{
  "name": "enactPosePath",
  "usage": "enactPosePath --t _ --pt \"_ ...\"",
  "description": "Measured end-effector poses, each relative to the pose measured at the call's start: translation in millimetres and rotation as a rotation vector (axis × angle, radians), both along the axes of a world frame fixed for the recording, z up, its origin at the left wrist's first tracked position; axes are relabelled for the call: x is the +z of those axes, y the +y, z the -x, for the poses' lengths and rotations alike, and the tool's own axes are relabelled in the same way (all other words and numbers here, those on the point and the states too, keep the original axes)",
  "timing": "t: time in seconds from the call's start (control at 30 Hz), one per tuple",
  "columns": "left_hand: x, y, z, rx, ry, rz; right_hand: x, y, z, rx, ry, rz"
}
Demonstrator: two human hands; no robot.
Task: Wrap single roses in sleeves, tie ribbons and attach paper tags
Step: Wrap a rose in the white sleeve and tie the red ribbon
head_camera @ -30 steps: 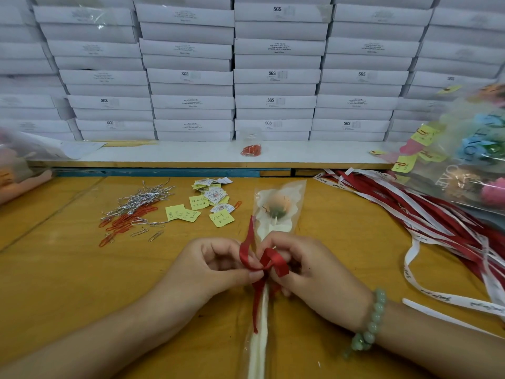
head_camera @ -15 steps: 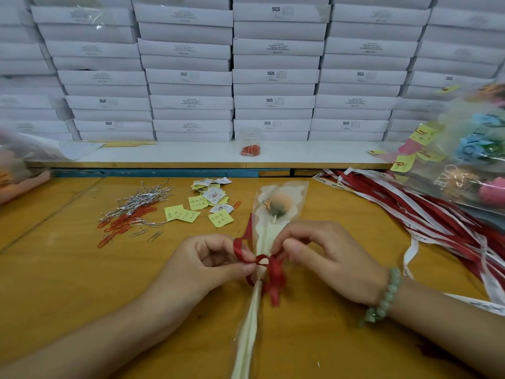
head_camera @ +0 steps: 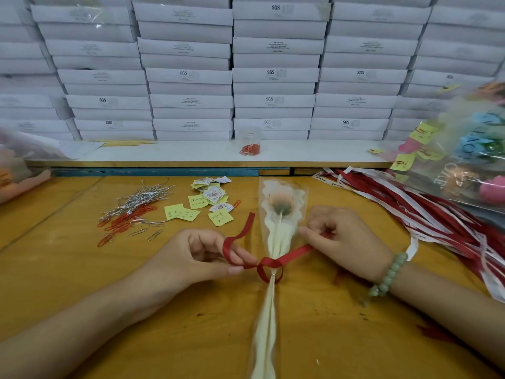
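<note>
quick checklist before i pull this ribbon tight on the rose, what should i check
1. Left hand pinches one end of the red ribbon: ok.
2. Right hand pinches the other end: ok.
3. Ribbon loops round the neck of the sleeve: ok.
4. Knot snug: not ok, the loop looks slack.
5. Paper tags lie left of the rose: ok.
</note>
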State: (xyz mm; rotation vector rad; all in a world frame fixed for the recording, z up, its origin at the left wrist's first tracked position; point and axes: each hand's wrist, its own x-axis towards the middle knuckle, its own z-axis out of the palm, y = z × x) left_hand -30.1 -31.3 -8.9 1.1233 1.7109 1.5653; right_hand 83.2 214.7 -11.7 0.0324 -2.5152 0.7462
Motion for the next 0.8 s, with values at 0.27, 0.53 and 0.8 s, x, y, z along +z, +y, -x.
enactPosePath --t 0.27,0.53,0.8 --pt "-2.5 0.0 2.2 -0.029 -0.073 -0.014 4.5 12.5 2.9 0.031 -0.173 0.334" --pt "-3.8 0.4 3.1 -0.016 -0.174 -0.056 17.7 29.9 0.3 0.029 -0.557 0.129" --pt "-5.7 1.8 3.3 -0.001 -0.129 -0.020 27.7 41.5 -1.8 0.067 -0.728 0.097"
